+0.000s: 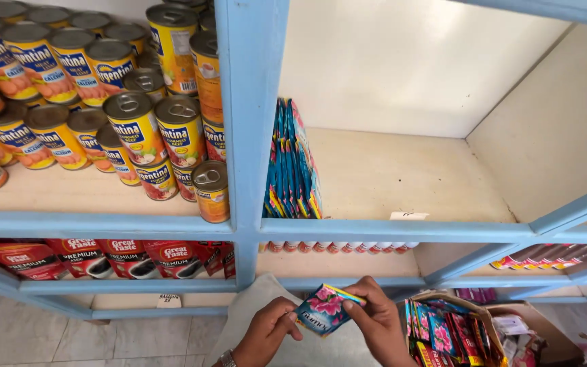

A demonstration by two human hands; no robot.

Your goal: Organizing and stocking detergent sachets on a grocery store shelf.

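Low in front of a pale blue wooden shelf unit [249, 102], the left hand [266, 333] and right hand [375, 323] pinch a small blue sachet [325, 310] with pink flowers between fingertips. Matching sachets [292, 163] stand upright at the left edge of a cream shelf board [402, 177]. Yellow cans [103, 102] crowd the neighbouring bay. A cardboard box [470, 333] of sachets sits at lower right, over a pale tiled floor [69, 340].

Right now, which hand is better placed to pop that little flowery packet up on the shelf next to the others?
Probably the right hand. It pinches the packet at its upper edge and sits almost under the packets standing on the shelf. The left hand only steadies the lower corner, farther off.
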